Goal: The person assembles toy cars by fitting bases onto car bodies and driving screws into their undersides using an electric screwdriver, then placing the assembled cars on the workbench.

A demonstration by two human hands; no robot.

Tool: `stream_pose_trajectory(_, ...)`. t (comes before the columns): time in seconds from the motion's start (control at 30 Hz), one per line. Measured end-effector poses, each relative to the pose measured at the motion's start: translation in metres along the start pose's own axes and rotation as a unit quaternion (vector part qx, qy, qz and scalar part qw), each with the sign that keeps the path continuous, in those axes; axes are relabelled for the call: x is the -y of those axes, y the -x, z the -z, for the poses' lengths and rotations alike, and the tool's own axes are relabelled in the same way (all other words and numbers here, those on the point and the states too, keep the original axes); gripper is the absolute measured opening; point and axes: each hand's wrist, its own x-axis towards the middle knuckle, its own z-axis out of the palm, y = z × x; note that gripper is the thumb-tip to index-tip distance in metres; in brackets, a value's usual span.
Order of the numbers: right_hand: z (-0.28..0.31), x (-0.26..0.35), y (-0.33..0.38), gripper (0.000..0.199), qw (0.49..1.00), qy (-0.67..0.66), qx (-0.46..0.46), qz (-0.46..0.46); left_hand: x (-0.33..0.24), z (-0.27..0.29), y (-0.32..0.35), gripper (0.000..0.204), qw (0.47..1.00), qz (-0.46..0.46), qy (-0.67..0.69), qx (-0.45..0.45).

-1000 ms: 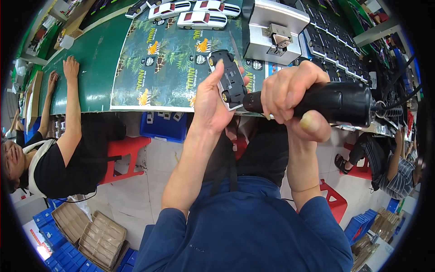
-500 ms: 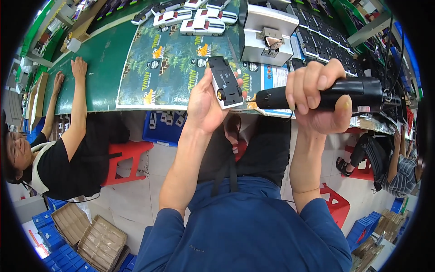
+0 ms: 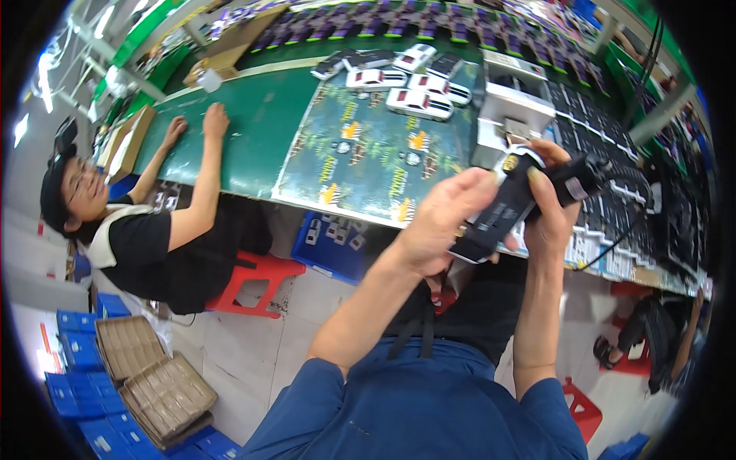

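A toy car with a black underside and white body is held bottom up and tilted. My left hand is closed on its near end, thumb on the car's side. My right hand keeps a black electric screwdriver in its grip while its thumb presses the far end of the car. Part of the screwdriver is hidden behind the car and fingers. Just beyond stands a silver metal fixture with a small clamp-like piece on its front.
Several white toy cars lie on the patterned sheet. Rows of black car bases fill the right side. At left a person rests both arms on the green table. A blue bin with toy cars sits below the edge.
Both hands have moved right and come together. The car has tilted, and the right thumb now touches it. The screwdriver has swung back from pointing at the car. My view has turned left.
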Motion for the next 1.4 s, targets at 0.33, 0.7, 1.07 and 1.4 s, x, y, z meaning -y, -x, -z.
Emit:
stream_pose_trajectory(0.33,-0.005,0.008,0.003,0.043,0.996,0.002,-0.077,-0.035,0.004,0.010,0.011,0.052,0.996,-0.014,0.092,0.014)
stream_pose_trajectory(0.7,0.004,0.015,0.014,0.041,0.996,-0.042,-0.062,-0.038,0.016,0.005,0.026,0.030,0.828,-0.223,-0.506,-0.096)
stream_pose_trajectory(1.07,0.010,0.011,0.019,0.040,0.991,-0.096,-0.063,-0.068,0.021,0.000,0.027,0.034,0.839,-0.265,-0.469,-0.076)
stream_pose_trajectory(1.4,0.012,0.002,0.013,0.035,0.997,-0.002,-0.017,-0.074,0.010,0.001,0.004,0.044,0.998,0.052,-0.021,0.015)
